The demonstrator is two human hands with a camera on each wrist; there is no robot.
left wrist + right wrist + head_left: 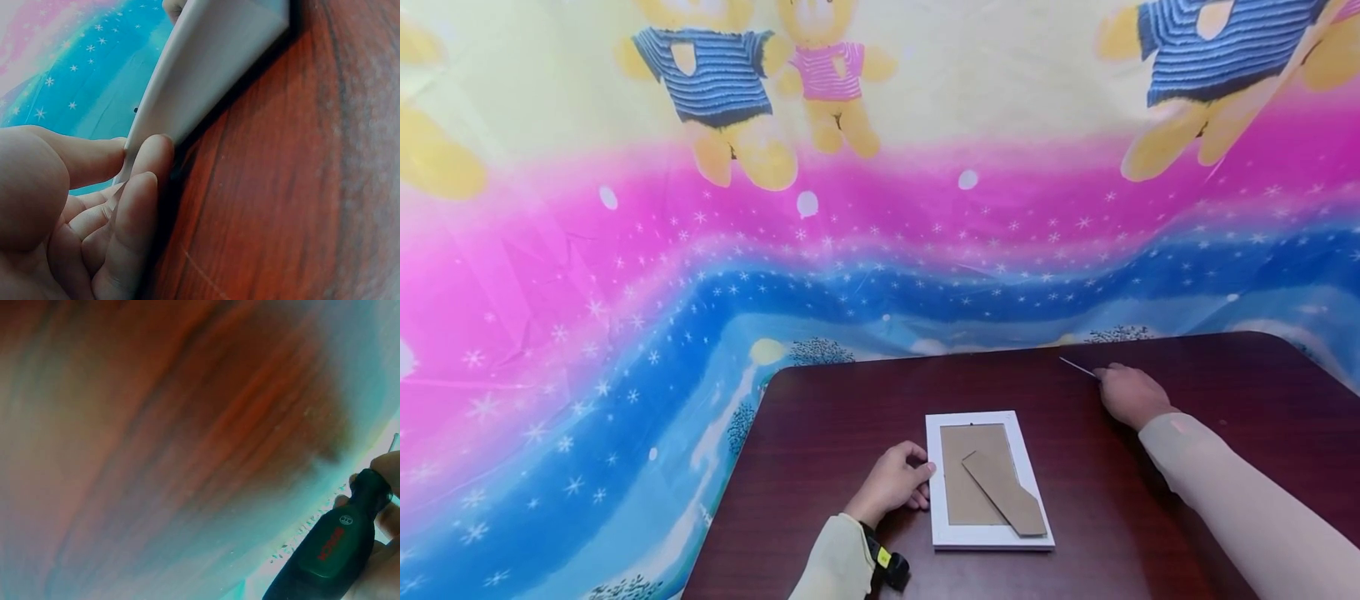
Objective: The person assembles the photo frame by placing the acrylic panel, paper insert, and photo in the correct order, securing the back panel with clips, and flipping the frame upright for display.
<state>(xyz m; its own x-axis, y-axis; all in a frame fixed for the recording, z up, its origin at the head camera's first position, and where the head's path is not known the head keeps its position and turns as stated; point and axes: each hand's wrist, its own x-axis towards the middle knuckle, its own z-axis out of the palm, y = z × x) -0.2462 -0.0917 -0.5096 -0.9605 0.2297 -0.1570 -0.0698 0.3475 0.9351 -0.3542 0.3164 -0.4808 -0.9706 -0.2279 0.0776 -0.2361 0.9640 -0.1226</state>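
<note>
A white picture frame (985, 539) lies back side up on the table, its brown backing board (958, 492) showing and a brown stand flap (1011, 500) slanting across it. At its left edge my left hand (895, 482) pinches the frame; in the left wrist view the thumb is on one side of the white edge (187, 81) and fingertips on the other. Off to the right, near the table's far edge, my right hand (1135, 396) grips a screwdriver (337, 544) by its dark green handle. The thin shaft (1077, 367) points to the left, away from the frame.
The dark reddish-brown wooden table (850, 400) has rounded far corners. Directly behind it hangs a colourful cloth (880, 250) printed with bears and snowflakes. A black band with a yellow mark (887, 562) sits on my left wrist.
</note>
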